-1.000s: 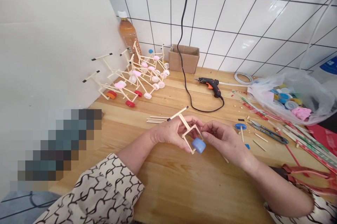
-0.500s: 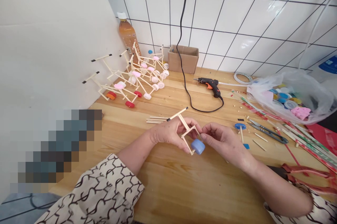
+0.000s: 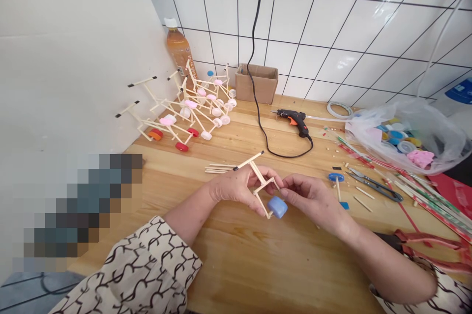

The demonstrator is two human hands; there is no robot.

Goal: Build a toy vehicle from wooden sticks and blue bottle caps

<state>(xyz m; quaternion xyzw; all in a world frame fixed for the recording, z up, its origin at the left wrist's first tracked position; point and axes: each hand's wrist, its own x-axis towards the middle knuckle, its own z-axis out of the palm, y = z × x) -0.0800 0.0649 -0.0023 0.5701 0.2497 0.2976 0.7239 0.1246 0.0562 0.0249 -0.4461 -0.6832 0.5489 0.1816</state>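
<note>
A small frame of wooden sticks [image 3: 260, 176] is held above the table, its crossbar tipped black at both ends. A blue bottle-cap wheel [image 3: 277, 206] sits between the lower ends of its forked part. My left hand [image 3: 241, 185] is closed around the frame from the left, with the thumb by the lower fork stick. On the other side, the fingertips of my right hand [image 3: 306, 193] pinch at the end of the upper fork stick, close to the wheel. The fingertips hide exactly what lies between them.
Several finished stick tricycles [image 3: 188, 107] stand at the back left near a drink bottle [image 3: 180, 48]. A glue gun [image 3: 295, 119], cardboard box [image 3: 257, 85], snips [image 3: 376, 185], a blue-capped axle [image 3: 338, 188], pliers [image 3: 424, 240] and a bag of caps [image 3: 405, 132] surround the work.
Hardly anything differs. The fingers of my right hand have shifted very slightly to the left at the fork end, while my left hand keeps the frame in place.
</note>
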